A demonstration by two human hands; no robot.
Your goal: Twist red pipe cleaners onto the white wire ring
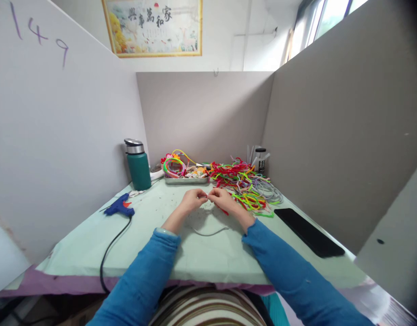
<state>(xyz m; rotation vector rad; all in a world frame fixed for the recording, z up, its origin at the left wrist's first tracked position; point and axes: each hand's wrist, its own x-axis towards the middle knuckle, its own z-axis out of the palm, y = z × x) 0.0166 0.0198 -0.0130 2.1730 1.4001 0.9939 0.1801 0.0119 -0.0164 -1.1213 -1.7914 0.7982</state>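
Observation:
My left hand (192,200) and my right hand (223,199) meet at the middle of the table, fingertips pinched together on a thin white pipe cleaner (208,232). Its loose end trails in a curve on the pale green table cover (208,258) toward me. A red pipe cleaner (224,211) lies under my right hand. Both sleeves are blue.
A heap of coloured pipe cleaners (245,185) lies right of my hands. A metal tray (186,179) of craft bits stands behind. A green flask (138,166) and a blue glue gun (119,206) with a black cord are at left. A black phone (308,232) lies at right. Grey partitions enclose the desk.

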